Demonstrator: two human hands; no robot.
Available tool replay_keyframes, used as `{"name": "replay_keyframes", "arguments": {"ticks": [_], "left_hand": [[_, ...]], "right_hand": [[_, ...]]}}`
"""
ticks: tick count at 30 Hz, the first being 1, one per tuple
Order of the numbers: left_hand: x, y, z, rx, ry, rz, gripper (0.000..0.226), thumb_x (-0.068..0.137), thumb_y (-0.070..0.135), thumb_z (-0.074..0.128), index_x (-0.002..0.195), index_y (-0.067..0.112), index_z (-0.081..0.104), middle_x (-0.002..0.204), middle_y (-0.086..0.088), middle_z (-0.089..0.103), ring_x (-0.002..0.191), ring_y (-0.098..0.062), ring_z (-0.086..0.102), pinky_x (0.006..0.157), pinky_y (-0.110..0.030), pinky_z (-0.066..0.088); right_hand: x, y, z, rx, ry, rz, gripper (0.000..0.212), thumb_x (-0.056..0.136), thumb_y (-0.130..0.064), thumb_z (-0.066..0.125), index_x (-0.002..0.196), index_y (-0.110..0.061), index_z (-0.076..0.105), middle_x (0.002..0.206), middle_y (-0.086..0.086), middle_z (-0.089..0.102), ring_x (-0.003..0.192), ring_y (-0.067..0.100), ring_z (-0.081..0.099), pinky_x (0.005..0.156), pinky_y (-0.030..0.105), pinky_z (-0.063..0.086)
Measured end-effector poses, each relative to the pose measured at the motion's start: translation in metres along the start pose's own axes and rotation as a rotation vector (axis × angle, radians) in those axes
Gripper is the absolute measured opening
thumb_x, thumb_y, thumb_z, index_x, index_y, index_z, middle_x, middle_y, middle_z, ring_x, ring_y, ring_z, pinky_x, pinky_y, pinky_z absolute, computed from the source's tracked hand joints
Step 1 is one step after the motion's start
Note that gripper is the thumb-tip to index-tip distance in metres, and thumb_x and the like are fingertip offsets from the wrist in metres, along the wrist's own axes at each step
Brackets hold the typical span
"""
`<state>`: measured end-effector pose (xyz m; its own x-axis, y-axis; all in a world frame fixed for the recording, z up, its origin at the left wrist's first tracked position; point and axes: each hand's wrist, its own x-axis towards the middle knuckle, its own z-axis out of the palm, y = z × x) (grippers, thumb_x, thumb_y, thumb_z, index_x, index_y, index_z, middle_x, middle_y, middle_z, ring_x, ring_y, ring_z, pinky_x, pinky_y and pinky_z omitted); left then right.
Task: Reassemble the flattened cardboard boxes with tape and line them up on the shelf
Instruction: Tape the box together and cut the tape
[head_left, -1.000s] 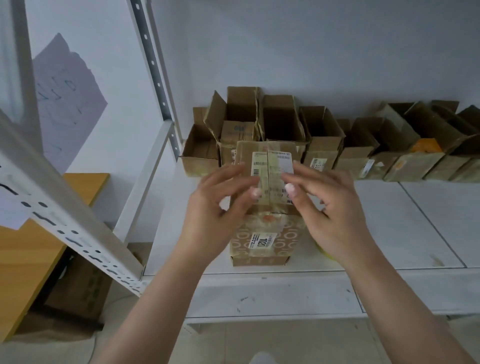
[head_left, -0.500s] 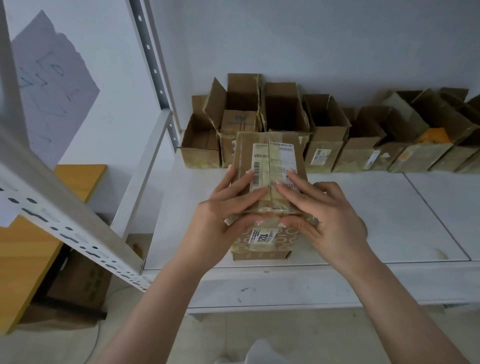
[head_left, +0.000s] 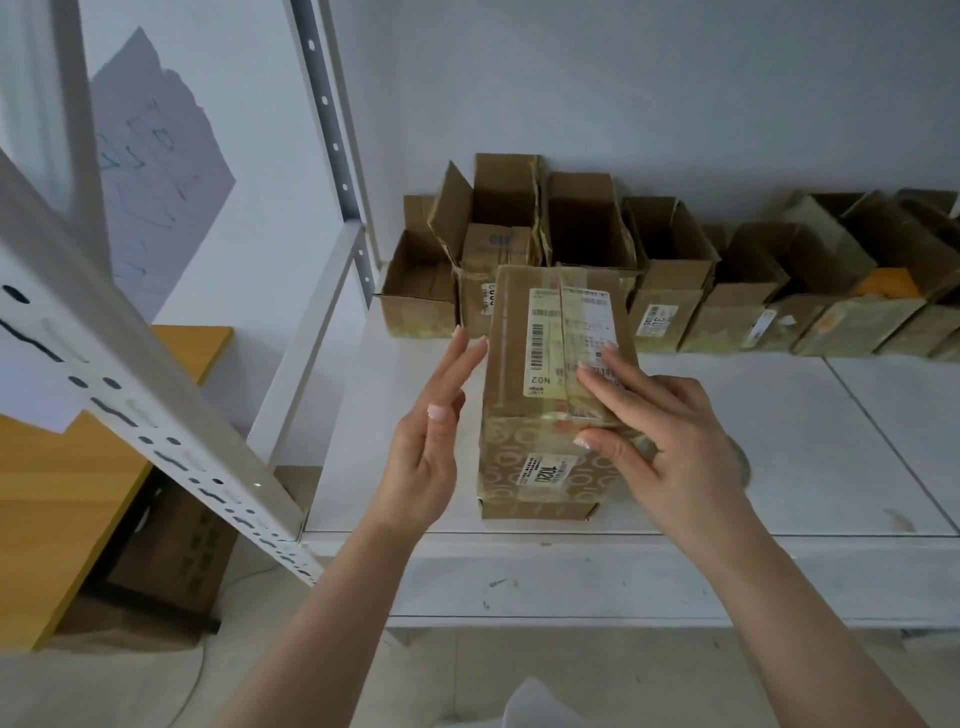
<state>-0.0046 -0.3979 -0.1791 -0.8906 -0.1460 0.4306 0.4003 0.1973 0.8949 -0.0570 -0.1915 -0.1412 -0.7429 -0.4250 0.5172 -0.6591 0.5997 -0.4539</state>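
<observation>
A closed brown cardboard box (head_left: 524, 343) with white barcode labels and clear tape over its top seam stands near the front of the white shelf (head_left: 779, 441). My right hand (head_left: 660, 441) lies flat on the box top, fingers straight along the right side of the seam, thumb on the front edge. My left hand (head_left: 431, 431) hovers just left of the box with straight fingers, holding nothing; whether it touches the box side I cannot tell. A row of several open cardboard boxes (head_left: 670, 270) lines the back of the shelf.
A perforated white shelf upright (head_left: 332, 130) rises at the back left, and a slanted perforated rail (head_left: 130, 395) crosses the left foreground. A wooden desk (head_left: 62, 493) stands to the left, with a cardboard box (head_left: 171, 551) on the floor beneath it.
My left hand has come off the box top and moved to the box's left side. My right hand stays flat on the top. The view has shifted downward slightly.
</observation>
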Motion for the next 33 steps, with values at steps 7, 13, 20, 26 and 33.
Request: {"name": "replay_keyframes", "arguments": {"ticks": [7,13,20,26,33], "left_hand": [[0.002,-0.010,0.040,-0.050,0.124,0.085,0.061,0.101,0.054,0.021,0.135,0.009,0.046,0.154,-0.009,0.032,0.148,-0.029,0.021,0.111,-0.060,0.033],[0.003,-0.010,0.044,0.036,0.171,0.115,0.059,0.096,0.060,0.027,0.124,0.013,0.050,0.150,-0.017,0.034,0.143,-0.030,0.032,0.106,-0.053,0.043],[0.003,-0.015,0.041,0.208,0.269,0.120,0.053,0.096,0.058,0.031,0.121,0.020,0.059,0.147,-0.016,0.045,0.135,-0.014,0.047,0.101,-0.026,0.048],[0.002,-0.016,0.034,0.169,0.184,0.174,0.053,0.095,0.062,0.038,0.129,0.024,0.053,0.150,-0.012,0.041,0.142,-0.014,0.037,0.102,-0.023,0.046],[-0.001,-0.012,0.033,0.134,0.166,0.130,0.038,0.094,0.051,0.051,0.130,0.038,0.048,0.151,0.020,0.034,0.139,-0.033,0.042,0.091,-0.049,0.056]], "right_hand": [[-0.002,0.000,-0.001,-0.002,0.010,0.028,0.058,0.082,-0.050,0.053,0.133,-0.022,0.059,0.141,-0.006,0.051,0.107,0.028,0.052,0.076,0.027,0.047],[-0.003,-0.002,0.001,-0.046,0.033,0.008,0.054,0.082,-0.042,0.059,0.131,-0.019,0.061,0.140,-0.003,0.053,0.099,0.027,0.054,0.072,0.023,0.042],[-0.010,0.001,0.001,0.111,0.057,0.134,0.072,0.083,-0.056,0.060,0.145,-0.024,0.044,0.126,-0.015,0.052,0.107,0.003,0.052,0.085,0.010,0.043],[-0.025,0.011,0.002,-0.053,0.193,0.240,0.050,0.084,-0.064,0.051,0.082,-0.014,0.053,0.072,-0.010,0.052,0.067,0.016,0.052,0.051,0.026,0.040],[-0.025,0.019,0.005,0.099,0.188,0.122,0.047,0.092,-0.059,0.048,0.074,-0.015,0.050,0.065,-0.015,0.051,0.061,0.011,0.050,0.054,0.025,0.039]]}}
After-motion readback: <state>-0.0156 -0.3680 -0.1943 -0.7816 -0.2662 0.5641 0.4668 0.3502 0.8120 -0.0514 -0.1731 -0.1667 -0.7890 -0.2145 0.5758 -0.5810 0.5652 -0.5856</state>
